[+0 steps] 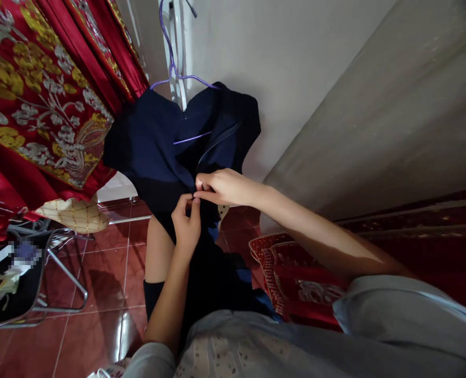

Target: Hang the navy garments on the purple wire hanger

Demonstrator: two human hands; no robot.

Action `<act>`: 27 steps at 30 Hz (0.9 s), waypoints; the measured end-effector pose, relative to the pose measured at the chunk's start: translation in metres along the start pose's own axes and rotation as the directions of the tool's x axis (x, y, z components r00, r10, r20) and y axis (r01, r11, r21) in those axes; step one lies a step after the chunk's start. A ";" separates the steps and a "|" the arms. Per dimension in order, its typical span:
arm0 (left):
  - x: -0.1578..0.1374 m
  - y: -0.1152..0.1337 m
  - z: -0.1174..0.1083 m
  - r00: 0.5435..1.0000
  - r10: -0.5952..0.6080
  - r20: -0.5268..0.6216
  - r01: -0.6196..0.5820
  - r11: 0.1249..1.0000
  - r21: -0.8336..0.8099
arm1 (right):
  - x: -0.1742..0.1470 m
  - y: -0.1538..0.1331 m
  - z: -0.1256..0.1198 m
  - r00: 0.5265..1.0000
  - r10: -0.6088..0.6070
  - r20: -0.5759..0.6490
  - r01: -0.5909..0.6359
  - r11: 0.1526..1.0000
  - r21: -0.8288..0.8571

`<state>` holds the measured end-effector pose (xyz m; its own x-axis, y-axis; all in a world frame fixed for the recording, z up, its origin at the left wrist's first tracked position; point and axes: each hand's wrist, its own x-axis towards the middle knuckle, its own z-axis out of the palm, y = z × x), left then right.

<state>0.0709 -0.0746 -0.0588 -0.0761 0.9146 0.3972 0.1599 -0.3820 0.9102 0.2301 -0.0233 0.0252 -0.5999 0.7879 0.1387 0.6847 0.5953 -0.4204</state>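
A dark navy garment (154, 142) with short sleeves hangs in front of me on a purple wire hanger (172, 65). Its front is partly parted, and a bar of the hanger shows in the gap. At the front edge, around chest to waist height, my left hand (187, 223) pinches the cloth with thumb and fingertips. My right hand (225, 187) comes from the right, also closed in a pinch, its fingertips meeting those of the left. Whatever small part lies between the fingertips is too hidden to make out. The lower garment falls dark toward my lap.
Red cloth with gold and silver embroidery (55, 100) hangs at the left. Below it stands a black chair (39, 283) with metal legs and items on its seat. More red beaded fabric (280, 273) lies at the lower right, beside a pale wall (296, 63). Red tiles (99, 283) cover the floor.
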 end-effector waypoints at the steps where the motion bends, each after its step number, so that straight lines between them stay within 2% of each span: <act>1: 0.000 -0.001 0.000 1.000 -0.004 -0.007 0.004 1.000 0.009 | 0.000 0.001 -0.001 1.000 -0.011 0.001 0.011 1.000 -0.007; 10: 0.000 -0.003 -0.004 1.000 0.020 -0.004 -0.020 0.999 0.043 | -0.003 0.004 0.008 0.999 -0.029 -0.021 0.027 0.996 -0.088; 15: 0.001 -0.005 -0.005 0.999 0.039 -0.011 -0.038 0.998 0.052 | -0.002 0.007 0.014 0.999 -0.032 -0.014 0.032 0.999 0.012; 20: -0.003 -0.004 -0.002 0.999 0.042 0.012 -0.043 0.995 0.086 | 0.001 0.015 0.005 0.991 -0.042 -0.127 0.048 0.998 0.041; 23: -0.009 -0.001 0.001 1.000 0.010 -0.012 -0.009 0.998 0.067 | 0.000 0.015 -0.005 0.977 -0.087 -0.193 0.103 0.992 0.077; 27: -0.010 0.001 0.005 0.999 -0.018 -0.040 0.020 0.999 0.039 | -0.005 0.007 -0.005 0.980 -0.133 -0.146 0.150 0.983 0.106</act>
<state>0.0763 -0.0833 -0.0620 -0.1187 0.9151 0.3853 0.1967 -0.3587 0.9125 0.2403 -0.0219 0.0264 -0.6188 0.7160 0.3232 0.5396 0.6864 -0.4875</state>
